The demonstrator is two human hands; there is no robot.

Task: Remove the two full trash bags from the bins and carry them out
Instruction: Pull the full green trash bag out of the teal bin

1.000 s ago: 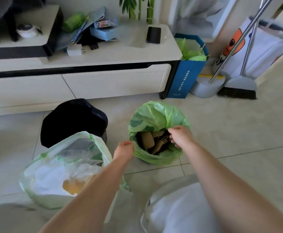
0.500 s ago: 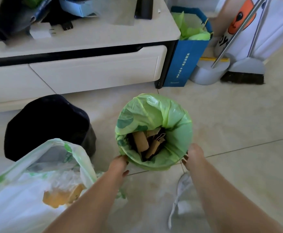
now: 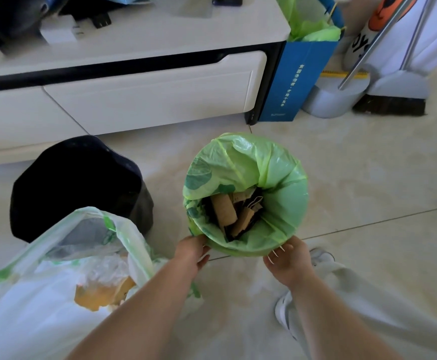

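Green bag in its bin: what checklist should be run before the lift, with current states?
1. Left hand on the green bag rim: ok, touching; grip cannot tell.
2. Right hand gripping the rim: not ok, fingers spread.
3. Bag's edge gathered up: not ok, folded down outward.
4. Cardboard below the rim: ok.
5. White bag already out: ok, on the floor by the black bin.

We rest our left hand (image 3: 191,252) and right hand (image 3: 287,261) against the near rim of the green trash bag (image 3: 246,172). A white trash bag (image 3: 30,307) slumps near left, just in front of the black bin (image 3: 77,183).
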